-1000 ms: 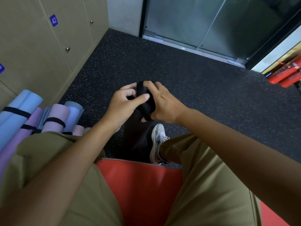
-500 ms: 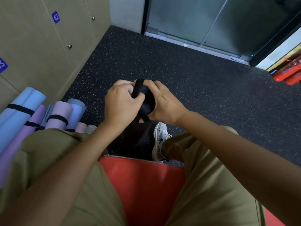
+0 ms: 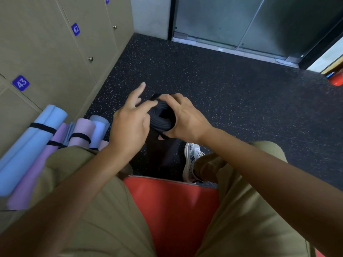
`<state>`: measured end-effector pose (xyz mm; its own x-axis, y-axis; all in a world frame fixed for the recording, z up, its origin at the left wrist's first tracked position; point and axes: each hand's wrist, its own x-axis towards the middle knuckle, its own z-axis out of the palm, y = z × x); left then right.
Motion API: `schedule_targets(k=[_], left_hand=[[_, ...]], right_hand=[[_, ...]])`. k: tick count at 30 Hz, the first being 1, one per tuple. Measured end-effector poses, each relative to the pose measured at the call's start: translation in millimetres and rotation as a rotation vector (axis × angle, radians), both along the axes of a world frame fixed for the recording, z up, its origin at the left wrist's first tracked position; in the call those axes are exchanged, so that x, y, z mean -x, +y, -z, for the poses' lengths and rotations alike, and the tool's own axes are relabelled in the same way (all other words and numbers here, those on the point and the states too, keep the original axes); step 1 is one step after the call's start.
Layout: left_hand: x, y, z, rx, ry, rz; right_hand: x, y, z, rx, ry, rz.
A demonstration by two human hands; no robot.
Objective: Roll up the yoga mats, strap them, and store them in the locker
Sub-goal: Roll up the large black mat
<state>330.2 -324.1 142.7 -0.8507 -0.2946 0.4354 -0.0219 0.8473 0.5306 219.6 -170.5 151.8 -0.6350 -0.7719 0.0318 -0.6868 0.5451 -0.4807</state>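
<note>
A rolled black yoga mat [image 3: 161, 118] stands on end between my knees, its spiral end facing me. My right hand [image 3: 185, 119] grips the top of the roll, fingers curled over its far edge and thumb underneath. A black strap [image 3: 155, 96] runs across the roll's far rim by my right fingertips. My left hand [image 3: 130, 125] is at the roll's left side with its fingers stretched out, some lying on the rim and the index finger pointing up and away.
Strapped blue [image 3: 31, 145] and purple [image 3: 79, 128] rolled mats lean against tan numbered lockers [image 3: 55, 62] on the left. I sit on a red seat [image 3: 172, 210]. Dark speckled floor [image 3: 222, 89] runs to a glass door [image 3: 241, 21]. A red object [image 3: 336, 80] lies far right.
My left hand has uncurled from the top of the roll and its fingers now stretch out. The roll's end has tipped toward me, showing the spiral. The view has shifted slightly.
</note>
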Motion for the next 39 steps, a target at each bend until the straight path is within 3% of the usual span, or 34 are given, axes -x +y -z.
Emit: schedule_targets(k=[6, 15, 25, 39], left_hand=[[4.8, -11.9, 2.7, -0.019, -0.195, -0.051], [17.6, -15.5, 4.5, -0.169, -0.253, -0.003], [33.6, -34.1, 18.8, -0.321, -0.371, 0.086], [37.8, -56.3, 41.4, -0.494, -0.487, 0.296]], right_hand=[[-1.3, 6.2, -1.8, -0.005, -0.043, 0.029], [3.7, 12.6, 1.3, 0.001, -0.041, 0.089], [21.0, 5.3, -9.5, -0.126, -0.001, -0.033], [17.6, 15.0, 23.3, 0.176, -0.257, 0.092]])
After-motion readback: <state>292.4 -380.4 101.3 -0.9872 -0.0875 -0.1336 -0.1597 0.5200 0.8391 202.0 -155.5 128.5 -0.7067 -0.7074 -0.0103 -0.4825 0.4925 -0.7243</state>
